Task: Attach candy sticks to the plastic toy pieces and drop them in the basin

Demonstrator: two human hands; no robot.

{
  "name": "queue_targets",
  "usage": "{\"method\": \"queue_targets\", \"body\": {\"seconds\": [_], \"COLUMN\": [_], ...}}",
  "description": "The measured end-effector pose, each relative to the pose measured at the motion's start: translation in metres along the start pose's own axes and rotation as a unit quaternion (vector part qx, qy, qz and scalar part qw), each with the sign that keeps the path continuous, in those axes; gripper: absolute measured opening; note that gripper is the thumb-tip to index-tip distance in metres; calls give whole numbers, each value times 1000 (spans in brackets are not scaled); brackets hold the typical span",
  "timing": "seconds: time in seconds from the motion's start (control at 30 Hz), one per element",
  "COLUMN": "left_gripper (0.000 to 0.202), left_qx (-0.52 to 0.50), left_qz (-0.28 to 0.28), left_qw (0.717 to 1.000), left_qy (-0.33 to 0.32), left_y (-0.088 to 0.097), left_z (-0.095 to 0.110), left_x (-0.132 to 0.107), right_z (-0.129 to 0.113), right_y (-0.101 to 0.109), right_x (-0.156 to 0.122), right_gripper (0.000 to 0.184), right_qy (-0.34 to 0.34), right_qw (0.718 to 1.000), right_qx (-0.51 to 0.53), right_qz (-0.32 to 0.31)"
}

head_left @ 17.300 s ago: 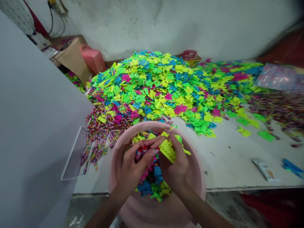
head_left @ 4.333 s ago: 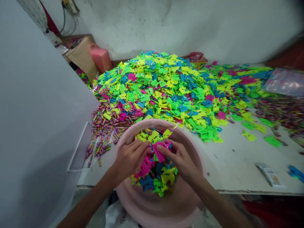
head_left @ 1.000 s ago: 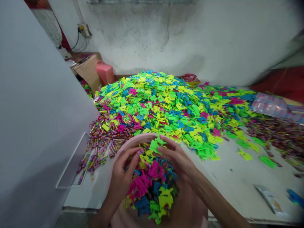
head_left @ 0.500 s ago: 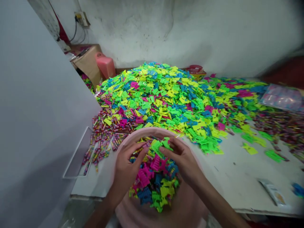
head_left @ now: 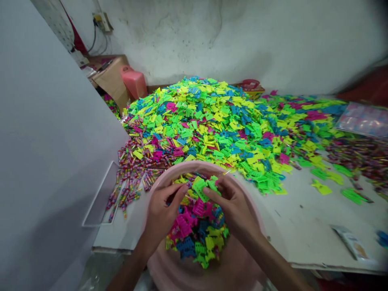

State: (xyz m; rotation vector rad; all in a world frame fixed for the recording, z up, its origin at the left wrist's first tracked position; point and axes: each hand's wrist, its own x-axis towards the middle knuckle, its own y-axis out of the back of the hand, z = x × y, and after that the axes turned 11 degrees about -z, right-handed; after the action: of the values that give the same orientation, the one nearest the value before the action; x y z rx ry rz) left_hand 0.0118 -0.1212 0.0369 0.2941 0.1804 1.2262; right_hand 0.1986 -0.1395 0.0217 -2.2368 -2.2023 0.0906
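Note:
A pink plastic basin sits in front of me at the table edge, holding a heap of small neon plastic pieces in pink, blue, green and yellow. My right hand pinches a green plastic piece above the heap. My left hand hovers beside it with curled fingers, thumb and forefinger pinched on something small that I cannot make out.
A large pile of neon plastic pieces covers the white table. Small wrapped sticks lie at its left edge and far right. A cardboard box, a pink container, a small packet and a grey panel surround it.
Both hands stayed over the basin, holding the green piece a little lower. The view shifted slightly.

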Motion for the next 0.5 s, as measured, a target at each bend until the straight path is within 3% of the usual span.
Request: {"method": "queue_targets", "body": {"seconds": [0.5], "left_gripper": [34], "left_qx": [7], "left_qz": [10], "left_qw": [1000], "left_qy": [-18], "left_y": [3], "left_z": [-3], "left_x": [-2], "right_z": [-8], "right_y": [-7], "right_x": [-3], "right_gripper": [43], "right_qy": [-5], "right_qw": [1000], "right_qx": [3], "right_qz": [8]}}
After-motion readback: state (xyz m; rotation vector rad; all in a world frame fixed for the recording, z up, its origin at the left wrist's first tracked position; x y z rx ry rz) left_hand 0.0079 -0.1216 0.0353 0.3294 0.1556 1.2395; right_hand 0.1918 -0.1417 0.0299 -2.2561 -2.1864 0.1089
